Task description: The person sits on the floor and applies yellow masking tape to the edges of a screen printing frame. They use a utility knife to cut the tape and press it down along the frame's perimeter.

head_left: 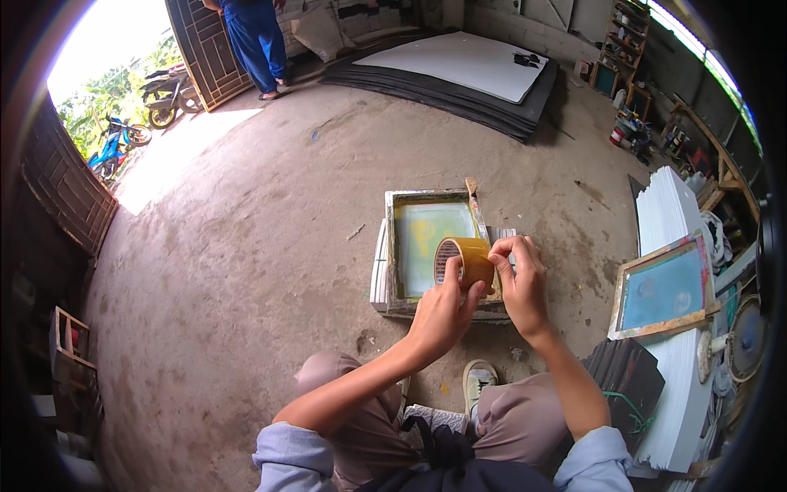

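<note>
My left hand (pixel 441 321) holds a wide roll of yellow-brown packing tape (pixel 475 256), with a finger inside its core and the thumb against its outside. On the roll's right side, the fingers of my right hand (pixel 525 283) are pinched at the tape's edge; whether a loose end is lifted cannot be made out. Beneath the roll lies a wooden-framed printing screen (pixel 390 217) with pale green mesh and a yellowish mark. A wooden strip (pixel 473 201) rests along the frame's right side. White sheets (pixel 379 275) are stacked under the frame, which my hands partly hide.
Another framed screen (pixel 664 287) with blue mesh leans on white stacks at the right. Dark bundled sheets (pixel 627 381) stand by my right knee. Farther off lie large black sheets (pixel 434 94) topped by a white one (pixel 459 61). A person in blue trousers (pixel 256 45) stands near the doorway.
</note>
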`<state>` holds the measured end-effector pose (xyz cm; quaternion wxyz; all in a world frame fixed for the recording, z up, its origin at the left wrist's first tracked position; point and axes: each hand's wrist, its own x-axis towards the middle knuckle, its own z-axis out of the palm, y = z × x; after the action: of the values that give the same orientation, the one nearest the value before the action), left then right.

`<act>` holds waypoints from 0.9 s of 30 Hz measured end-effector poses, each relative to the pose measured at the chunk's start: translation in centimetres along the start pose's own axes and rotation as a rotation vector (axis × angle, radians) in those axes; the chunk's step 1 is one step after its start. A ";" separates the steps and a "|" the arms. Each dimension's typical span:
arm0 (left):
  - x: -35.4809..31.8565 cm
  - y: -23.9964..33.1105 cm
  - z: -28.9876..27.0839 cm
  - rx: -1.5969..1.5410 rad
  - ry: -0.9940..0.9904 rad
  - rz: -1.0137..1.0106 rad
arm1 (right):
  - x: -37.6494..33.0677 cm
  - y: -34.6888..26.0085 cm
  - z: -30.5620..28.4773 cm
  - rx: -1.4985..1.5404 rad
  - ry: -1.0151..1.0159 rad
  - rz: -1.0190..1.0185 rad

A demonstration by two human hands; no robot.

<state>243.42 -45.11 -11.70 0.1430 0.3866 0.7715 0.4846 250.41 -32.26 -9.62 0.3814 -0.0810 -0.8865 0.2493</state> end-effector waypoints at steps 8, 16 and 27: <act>-0.5 -2.5 0.3 -0.086 0.088 0.157 | 0.3 0.1 0.4 0.217 -0.139 0.139; -0.6 -2.7 -0.7 -0.100 0.097 0.182 | 0.7 -0.8 0.8 0.220 -0.158 0.095; 0.0 -2.2 -0.9 -0.066 -0.043 0.105 | 0.0 0.9 1.8 0.111 -0.080 0.089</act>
<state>241.83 -46.18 -13.11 0.1465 0.4320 0.7306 0.5080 249.07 -32.18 -11.19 0.3380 -0.0891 -0.8814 0.3177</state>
